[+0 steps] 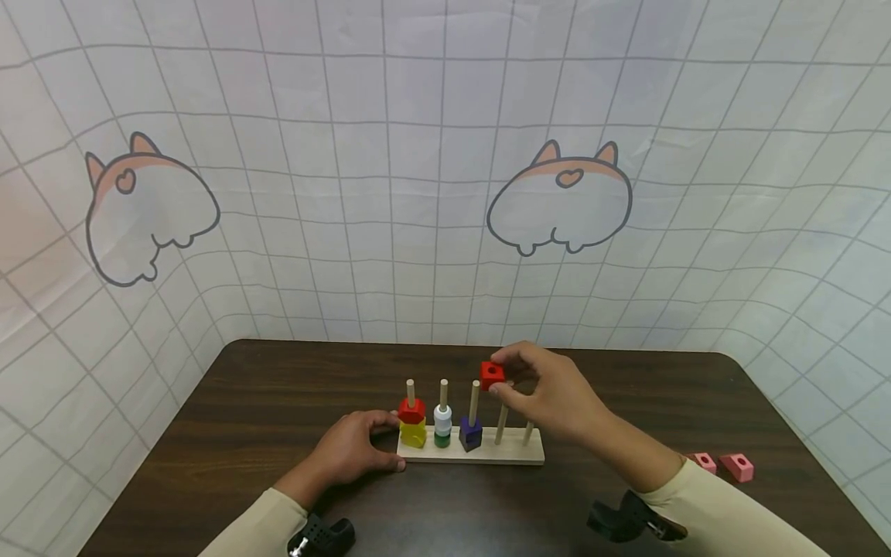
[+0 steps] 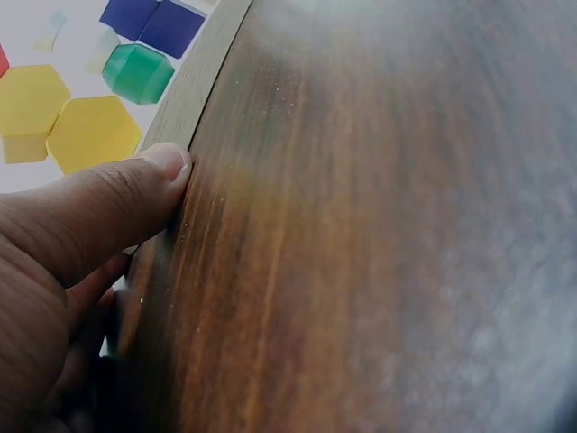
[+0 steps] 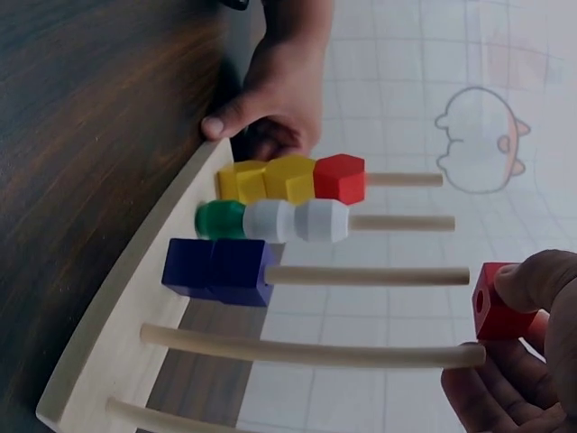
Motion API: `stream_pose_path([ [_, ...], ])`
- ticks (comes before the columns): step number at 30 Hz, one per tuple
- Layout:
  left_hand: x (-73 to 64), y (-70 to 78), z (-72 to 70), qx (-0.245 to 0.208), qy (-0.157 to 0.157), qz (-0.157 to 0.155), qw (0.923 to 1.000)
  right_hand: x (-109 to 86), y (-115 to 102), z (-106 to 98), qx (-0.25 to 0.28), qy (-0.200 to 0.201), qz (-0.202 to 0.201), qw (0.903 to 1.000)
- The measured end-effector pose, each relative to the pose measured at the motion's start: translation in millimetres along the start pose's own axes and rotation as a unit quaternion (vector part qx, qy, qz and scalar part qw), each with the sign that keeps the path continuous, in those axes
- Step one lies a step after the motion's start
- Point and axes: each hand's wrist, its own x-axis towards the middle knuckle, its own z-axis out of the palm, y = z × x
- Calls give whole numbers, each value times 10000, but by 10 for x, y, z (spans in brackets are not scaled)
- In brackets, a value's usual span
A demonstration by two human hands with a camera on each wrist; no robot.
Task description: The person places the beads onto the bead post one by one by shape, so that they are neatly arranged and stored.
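A wooden peg board [image 1: 487, 456] stands on the table, and my left hand [image 1: 355, 449] grips its left end, thumb along the front edge. My right hand [image 1: 557, 391] pinches a red cube-shaped block [image 1: 492, 375] with a hole, held apart from the tip of the third peg [image 3: 370, 276]. Its other fingers are by the tip of the bare fourth peg [image 3: 315, 354]. The first peg carries yellow hexagonal blocks [image 3: 243, 183] and a red one [image 3: 340, 179]. On the second sit a green bead [image 3: 219, 219] and white beads [image 3: 297, 221]; dark blue cubes [image 3: 216, 271] fill the third's lower part.
Two pink blocks [image 1: 738, 466] lie on the dark wooden table [image 1: 278, 387] at the right, partly behind the right forearm. The fifth peg [image 3: 171, 419] is bare. A white grid-patterned cloth [image 1: 390, 193] hangs behind the table.
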Motion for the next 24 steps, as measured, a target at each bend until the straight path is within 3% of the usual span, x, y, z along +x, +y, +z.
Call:
stream_pose_path([
  [7,2,3,-1,16,17,8,10000,28,-54,84,-276,-7,247,9993],
  [17,4,8,4,51,42,-62,10000,27,-152,191,-442,17,183,9989],
  [24,-6,16,12,46,47,-91,9999,-15,-144,303,-645,199,369,9970],
])
